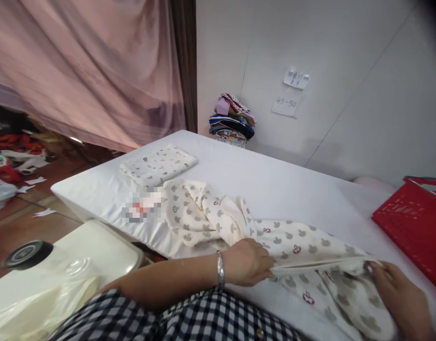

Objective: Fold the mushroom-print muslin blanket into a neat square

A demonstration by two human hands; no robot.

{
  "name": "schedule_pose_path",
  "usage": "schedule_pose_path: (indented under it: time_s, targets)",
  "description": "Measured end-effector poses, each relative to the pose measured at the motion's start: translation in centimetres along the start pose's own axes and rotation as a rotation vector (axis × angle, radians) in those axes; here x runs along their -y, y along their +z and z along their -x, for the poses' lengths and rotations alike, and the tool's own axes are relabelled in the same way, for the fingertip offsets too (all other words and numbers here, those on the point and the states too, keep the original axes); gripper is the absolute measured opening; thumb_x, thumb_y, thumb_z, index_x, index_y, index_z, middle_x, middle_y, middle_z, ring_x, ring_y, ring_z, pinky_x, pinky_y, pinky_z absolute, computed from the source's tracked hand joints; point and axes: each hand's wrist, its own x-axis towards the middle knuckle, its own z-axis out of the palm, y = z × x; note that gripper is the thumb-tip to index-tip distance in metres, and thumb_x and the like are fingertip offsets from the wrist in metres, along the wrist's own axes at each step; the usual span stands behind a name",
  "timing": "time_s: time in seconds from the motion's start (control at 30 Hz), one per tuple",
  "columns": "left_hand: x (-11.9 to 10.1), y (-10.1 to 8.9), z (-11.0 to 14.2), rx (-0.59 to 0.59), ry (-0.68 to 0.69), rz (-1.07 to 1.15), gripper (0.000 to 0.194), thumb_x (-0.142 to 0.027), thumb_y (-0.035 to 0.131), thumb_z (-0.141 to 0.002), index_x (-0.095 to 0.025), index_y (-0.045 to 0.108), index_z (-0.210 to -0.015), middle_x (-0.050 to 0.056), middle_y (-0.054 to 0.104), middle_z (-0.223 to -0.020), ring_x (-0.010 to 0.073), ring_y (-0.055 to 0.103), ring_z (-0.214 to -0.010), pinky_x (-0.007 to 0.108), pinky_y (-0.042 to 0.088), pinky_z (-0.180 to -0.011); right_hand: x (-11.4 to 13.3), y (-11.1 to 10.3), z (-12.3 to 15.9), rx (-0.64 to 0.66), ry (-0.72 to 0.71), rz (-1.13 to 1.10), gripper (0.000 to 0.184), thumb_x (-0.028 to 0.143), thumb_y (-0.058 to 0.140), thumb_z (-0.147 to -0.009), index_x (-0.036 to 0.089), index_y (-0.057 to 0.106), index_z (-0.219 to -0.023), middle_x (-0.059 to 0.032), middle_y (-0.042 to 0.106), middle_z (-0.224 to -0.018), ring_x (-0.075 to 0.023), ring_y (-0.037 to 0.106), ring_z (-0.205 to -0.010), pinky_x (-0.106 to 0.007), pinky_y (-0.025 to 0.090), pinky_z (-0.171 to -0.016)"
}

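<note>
A white garment (192, 213), printed with grey mouse-head shapes and small red figures, lies spread and bunched on the white-covered table (274, 175). Its exact kind cannot be made out. My left hand (248, 261), with a silver bracelet at the wrist, is closed on a fold of it near the middle. At the far right my right hand (398, 289) pinches the same garment's edge between thumb and fingers. The edge runs nearly straight between both hands. Beyond the garment rests a folded white printed cloth (159, 166).
A red basket (413, 227) stands at the table's right side. Folded clothes (232, 118) are stacked by the wall under paper notes (290, 92). On a low white surface at left are a dark-lidded clear jar (66, 265) and a plastic bag (43, 303). Pink curtain (107, 61) hangs behind.
</note>
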Motion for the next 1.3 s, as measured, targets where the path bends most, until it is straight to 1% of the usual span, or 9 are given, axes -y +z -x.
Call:
schedule_pose_path:
  time_s: [0.13,0.27,0.4,0.5,0.67,0.87,1.07,1.17,1.3]
  targets:
    - [-0.1,0.7,1.0,0.006,-0.030,0.017,0.020,-0.028,0.040,-0.090,-0.018,0.056,-0.085,0.002,0.063,-0.078,0.0146,0.055,-0.074,0.029,0.039,-0.067,-0.1,2.9,1.4,0.067,0.113,-0.099,0.051,0.066,0.039,-0.065,0.024,0.060,-0.084,-0.0053,0.067,-0.073,-0.0300,0.062,-0.074,-0.037,0.046,-0.064]
    - [1.3,-0.4,0.5,-0.034,-0.074,0.106,0.022,-0.028,0.039,-0.090,-0.018,0.059,-0.095,0.003,0.064,-0.083,0.0142,0.056,-0.080,0.029,0.040,-0.076,-0.6,3.3,1.7,0.040,0.122,-0.147,0.051,0.065,0.040,-0.066,0.023,0.061,-0.087,-0.0033,0.067,-0.072,-0.0284,0.062,-0.077,-0.035,0.045,-0.065]
    - [4.9,-2.1,-0.7,-0.124,-0.211,0.207,0.027,-0.027,0.036,-0.091,-0.018,0.061,-0.098,0.004,0.066,-0.091,0.0143,0.057,-0.089,0.030,0.041,-0.085,-0.5,3.2,1.8,0.002,0.114,-0.176,0.050,0.065,0.041,-0.065,0.023,0.062,-0.086,-0.0027,0.067,-0.073,-0.0275,0.062,-0.075,-0.034,0.045,-0.065]
    - [8.4,-3.3,-0.7,-0.147,-0.446,0.217,0.027,-0.022,0.038,-0.088,-0.018,0.062,-0.099,0.004,0.066,-0.099,0.0150,0.058,-0.094,0.030,0.042,-0.088,-0.2,3.3,2.0,-0.002,0.139,-0.215,0.051,0.064,0.042,-0.065,0.023,0.062,-0.088,-0.0020,0.066,-0.071,-0.0265,0.062,-0.073,-0.034,0.045,-0.064]
    - [12.6,-4.5,1.2,0.110,-0.725,0.145,0.048,-0.003,0.040,-0.068,-0.019,0.061,-0.108,0.003,0.058,-0.121,0.0170,0.050,-0.113,0.029,0.038,-0.099,-0.4,3.6,2.1,0.010,0.171,-0.262,0.052,0.065,0.043,-0.065,0.024,0.061,-0.090,-0.0013,0.067,-0.071,-0.0258,0.061,-0.075,-0.032,0.045,-0.064]
    - [14.7,-3.1,2.8,0.314,-0.729,0.063,0.057,-0.004,0.043,-0.064,-0.021,0.058,-0.116,0.004,0.051,-0.130,0.0197,0.044,-0.122,0.032,0.035,-0.102,-0.6,3.7,2.1,0.007,0.214,-0.286,0.050,0.064,0.044,-0.065,0.025,0.062,-0.089,-0.0016,0.067,-0.075,-0.0266,0.061,-0.079,-0.033,0.045,-0.067]
    - [15.2,-3.2,2.4,0.433,-0.752,0.047,0.061,-0.004,0.046,-0.064,-0.025,0.055,-0.119,0.006,0.036,-0.142,0.0237,0.053,-0.112,0.036,0.042,-0.094,0.3,3.4,2.5,-0.006,0.234,-0.331,0.049,0.062,0.045,-0.065,0.024,0.062,-0.091,-0.0012,0.066,-0.075,-0.0253,0.060,-0.077,-0.032,0.045,-0.067]
    - [15.6,-3.2,2.1,0.356,-0.749,0.088,0.040,-0.015,0.049,-0.070,-0.025,0.063,-0.106,0.004,0.040,-0.140,0.0225,0.058,-0.103,0.036,0.043,-0.092,0.0,3.6,2.5,0.005,0.249,-0.357,0.050,0.063,0.046,-0.066,0.024,0.062,-0.093,-0.0008,0.066,-0.076,-0.0245,0.060,-0.077,-0.031,0.044,-0.067]
    - [16.9,-2.4,0.7,0.110,-0.763,0.211,0.023,-0.035,0.050,-0.076,-0.022,0.066,-0.084,0.002,0.049,-0.131,0.0175,0.058,-0.099,0.027,0.045,-0.088,-0.8,4.2,2.3,-0.019,0.207,-0.355,0.050,0.064,0.045,-0.066,0.024,0.062,-0.092,-0.0003,0.067,-0.078,-0.0243,0.060,-0.081,-0.031,0.044,-0.069]
